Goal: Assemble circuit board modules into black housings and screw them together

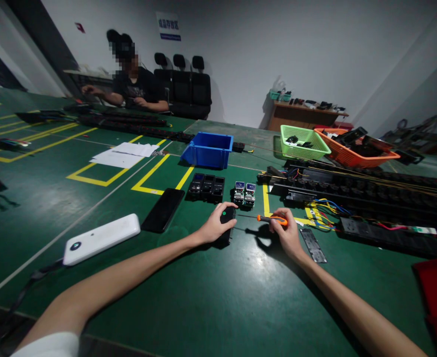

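Observation:
My left hand (218, 222) grips a small black plastic housing (226, 237) with a green dot, just above or on the green table (211, 297). In my right hand (287, 230) is a screwdriver (274, 219) with an orange and black handle. Its thin shaft points left, the tip close to the housing's right side; whether it touches I cannot tell. Beyond my left hand stand several black housings (205, 187) in a row. Beside them are two small circuit board modules (245, 193). A flat dark cover plate (313, 245) lies right of my right hand.
A black phone (163, 210) and a white device (101, 239) with a strap lie left. A blue bin (211, 149), green basket (303, 144) and orange basket (355, 153) stand behind. Long black wired assemblies (370, 191) fill the right. A person (138, 87) sits across the table.

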### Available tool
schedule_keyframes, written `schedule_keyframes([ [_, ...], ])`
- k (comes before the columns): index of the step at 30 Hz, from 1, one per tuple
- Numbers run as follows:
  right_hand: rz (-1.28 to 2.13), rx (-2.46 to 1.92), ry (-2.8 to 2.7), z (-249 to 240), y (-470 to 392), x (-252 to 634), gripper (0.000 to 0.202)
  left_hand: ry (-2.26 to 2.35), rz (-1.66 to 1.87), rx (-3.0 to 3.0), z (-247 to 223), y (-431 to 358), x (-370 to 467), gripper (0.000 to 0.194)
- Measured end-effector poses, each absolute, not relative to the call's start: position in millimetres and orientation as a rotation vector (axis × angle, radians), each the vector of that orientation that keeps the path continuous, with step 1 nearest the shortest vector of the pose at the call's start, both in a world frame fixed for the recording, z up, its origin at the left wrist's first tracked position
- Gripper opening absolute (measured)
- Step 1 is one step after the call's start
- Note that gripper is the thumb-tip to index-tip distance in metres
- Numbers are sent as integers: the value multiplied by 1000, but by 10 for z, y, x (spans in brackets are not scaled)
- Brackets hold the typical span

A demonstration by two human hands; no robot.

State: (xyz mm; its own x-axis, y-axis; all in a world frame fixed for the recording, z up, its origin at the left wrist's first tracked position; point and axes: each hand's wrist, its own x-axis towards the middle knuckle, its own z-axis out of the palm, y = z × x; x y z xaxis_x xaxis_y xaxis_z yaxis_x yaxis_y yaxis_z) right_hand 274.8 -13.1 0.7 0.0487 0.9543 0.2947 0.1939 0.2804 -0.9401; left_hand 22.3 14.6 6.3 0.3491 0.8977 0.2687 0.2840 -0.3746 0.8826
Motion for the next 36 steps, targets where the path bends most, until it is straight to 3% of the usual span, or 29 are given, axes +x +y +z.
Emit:
schedule_keyframes([
  [9,812,-1139,-1412,7,-132,2738,16,1042,1014,1854,65,152,232,38],
  [23,903,-1192,-1320,-24,-118,2736,27,1011,1018,1886,43,153,227,37],
  [27,884,-1150,-1380,-12,-116,2751,17,1012,1024,1878,49,153,223,37],
  [31,834,-1118,-1393,-26,-115,2766,25,1015,1014,1873,53,152,217,36],
  [36,814,-1118,-1389,-47,-109,2768,18,1029,1007,1878,42,155,221,38],
])
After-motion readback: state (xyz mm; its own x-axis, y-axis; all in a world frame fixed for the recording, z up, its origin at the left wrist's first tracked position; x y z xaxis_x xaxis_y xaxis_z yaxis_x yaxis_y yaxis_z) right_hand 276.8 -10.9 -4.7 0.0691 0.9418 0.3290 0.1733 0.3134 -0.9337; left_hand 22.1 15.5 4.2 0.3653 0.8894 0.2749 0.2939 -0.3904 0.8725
